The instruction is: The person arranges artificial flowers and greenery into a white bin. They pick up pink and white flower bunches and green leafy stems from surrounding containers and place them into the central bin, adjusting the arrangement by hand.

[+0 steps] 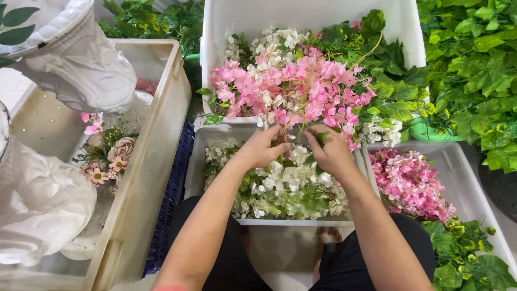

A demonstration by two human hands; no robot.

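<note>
Holding a pink spray (293, 89) of fake blossoms with both hands, stems gathered low between them. Left hand (264, 146) gripping: fingers curled shut around the stem bases. Right hand (331, 151) pinching the same bunch from the other side, grip clamped on the stems and a green leaf. Hands nearly touching, hovering over the far edge of the middle tub (215, 186).

Spray fanning up and away from the hands, overlapping the near edge of the back tub (226, 21). Mostly pink blossoms, some white mixed in.

Middle tub sitting on the floor right in front of the knees, filled with white blossoms (280, 188) and green leaves. Back tub holding more white flowers plus ivy leaves (393, 81). Right tub (484, 215) just beside the middle one, holding pink clusters (409, 183) at its far end and green leaves near its front corner.

Beige crate (156, 161) lying along the left, touching a blue crate (172, 199) between it and the middle tub. Inside it: a small bouquet (107, 153) of muted roses and daisies. White vases (81, 64) crowding the left edge of view. Green foliage (474, 64) piling up at far right.

Bare foot (328, 235) showing on the floor between the legs.
</note>
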